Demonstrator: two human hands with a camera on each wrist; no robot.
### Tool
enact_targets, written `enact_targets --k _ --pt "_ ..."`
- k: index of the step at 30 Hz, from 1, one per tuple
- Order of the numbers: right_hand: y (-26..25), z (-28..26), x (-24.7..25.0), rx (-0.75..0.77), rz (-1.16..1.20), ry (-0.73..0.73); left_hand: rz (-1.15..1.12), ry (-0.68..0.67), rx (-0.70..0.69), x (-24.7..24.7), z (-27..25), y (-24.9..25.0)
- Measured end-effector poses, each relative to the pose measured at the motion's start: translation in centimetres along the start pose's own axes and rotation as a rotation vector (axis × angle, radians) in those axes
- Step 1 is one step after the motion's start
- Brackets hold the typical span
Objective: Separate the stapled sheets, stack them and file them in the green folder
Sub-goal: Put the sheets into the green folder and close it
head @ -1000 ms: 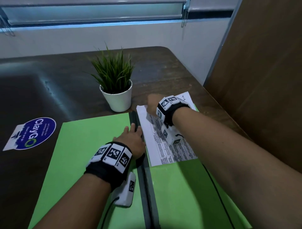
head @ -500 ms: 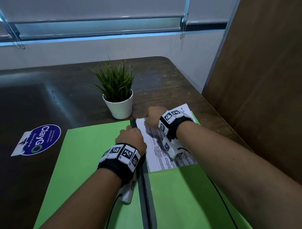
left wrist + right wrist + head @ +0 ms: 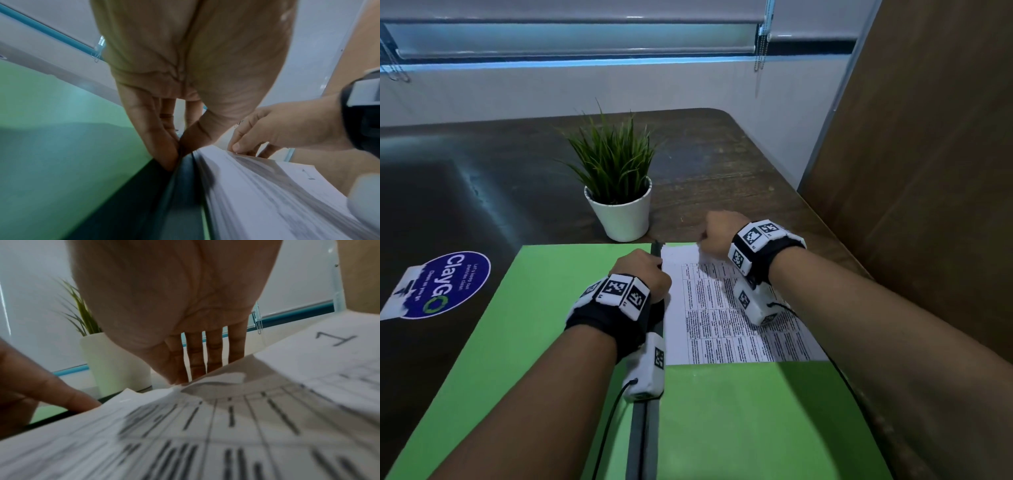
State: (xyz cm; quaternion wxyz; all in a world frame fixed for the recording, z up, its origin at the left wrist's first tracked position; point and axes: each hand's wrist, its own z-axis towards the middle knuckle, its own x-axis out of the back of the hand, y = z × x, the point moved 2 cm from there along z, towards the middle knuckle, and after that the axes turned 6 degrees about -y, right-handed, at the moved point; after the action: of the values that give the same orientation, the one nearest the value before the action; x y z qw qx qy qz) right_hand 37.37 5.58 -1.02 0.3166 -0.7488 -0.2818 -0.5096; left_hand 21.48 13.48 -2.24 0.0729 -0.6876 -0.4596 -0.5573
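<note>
The filing step looks to be in hand: the printed white paper sheets (image 3: 729, 308) lie on the right-hand leaf of the opened bright green card folder (image 3: 544, 308), their left edge just beside its dark grey spine (image 3: 642, 442). Whether any staple is left in them cannot be told. Judging by this, the next move calls for squaring the far left corner of the sheets against the spine and seating it flat, then freeing both hands so the left leaf can be swung over; the sheets are thin and bend easily, so a gentle pull seems wiser than a tug.

The right hand (image 3: 717, 233) reaches across the sheets to their far edge, wrist raised and knuckles up; in the wrist views its thumb and fingers (image 3: 244, 146) pinch the crumpled upper corner, lifting it slightly off the folder. The left hand (image 3: 642, 270) sits at the top of the spine, just left of the sheets, with fingers (image 3: 164, 149) pointing down and thumb closing on the spine's upper end, so it seems to be gripping it, though blur leaves that uncertain.

A white pot of green grass (image 3: 621, 209) stands beyond the folder on the dark wooden table (image 3: 722, 154)
</note>
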Motion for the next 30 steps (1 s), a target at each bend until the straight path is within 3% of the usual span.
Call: enact_targets --k 30 --pt "6.4 -4.9 0.2 -0.243 -0.092 0.058 0.098 -0.008 -0.043 0.8 -1.1 0.5"
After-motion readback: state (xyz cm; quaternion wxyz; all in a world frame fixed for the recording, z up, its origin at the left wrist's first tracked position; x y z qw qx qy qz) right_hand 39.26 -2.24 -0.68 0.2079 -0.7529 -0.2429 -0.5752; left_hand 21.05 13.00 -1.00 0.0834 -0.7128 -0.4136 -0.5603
